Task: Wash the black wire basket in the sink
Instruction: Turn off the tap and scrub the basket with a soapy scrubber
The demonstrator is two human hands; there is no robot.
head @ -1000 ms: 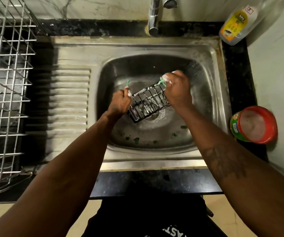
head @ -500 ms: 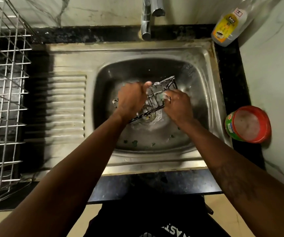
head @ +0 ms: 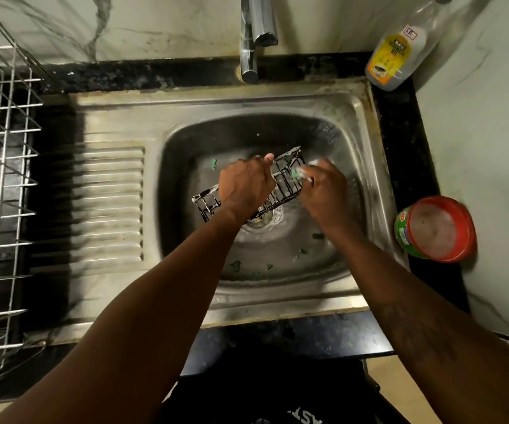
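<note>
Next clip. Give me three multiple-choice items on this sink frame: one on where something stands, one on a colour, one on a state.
1. Relative to the sink, where does the yellow-labelled bottle stand?
A. in its basin
B. on the counter at its back right corner
C. on its front edge

2. What colour is the rim of the round tub to the right of the sink?
A. red
B. blue
C. white

3. The black wire basket is:
A. lying untouched in the basin
B. gripped by the left hand while the right hand holds a green scrubber against it
C. held by the right hand alone

Answers:
1. B, as the bottle stands on the black counter past the rim's far right corner.
2. A, as a red rim sits above a green label.
3. B, as the left fingers curl round the foamy wires and the scrubber meets the basket's right end.
</note>
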